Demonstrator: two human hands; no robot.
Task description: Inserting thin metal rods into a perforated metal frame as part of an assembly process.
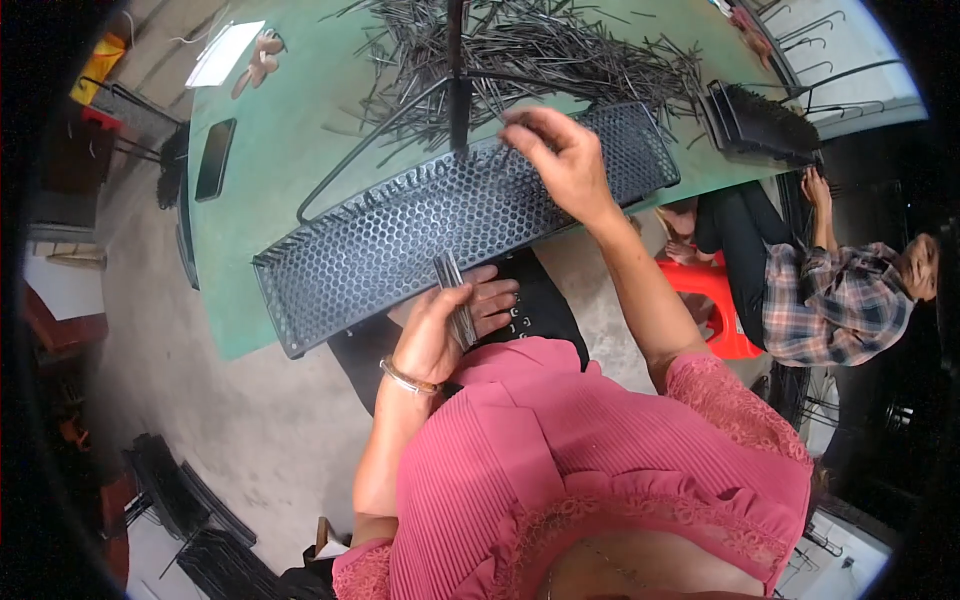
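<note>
A long black perforated metal tray (400, 235) lies slanted along the table's near edge in front of me. Dark short pieces line its far rim, and a black frame of thin rods (374, 150) rises behind it. My left hand (428, 335) is closed below the tray's near edge, its thumb pressing a small bundle of thin dark strips (455, 300) against the fingers. At the tray's far rim, right of the upright post (459, 110), my right hand (568, 165) has its fingertips pinched together. Whatever lies between those fingertips is too small to make out.
A big heap of loose dark strips (540, 60) covers the far part of the green table (250, 300). A phone (215, 160) lies left, and another black rack (765, 125) stands right. Beyond it, a person in a plaid shirt (835, 300) sits near a red stool (715, 300).
</note>
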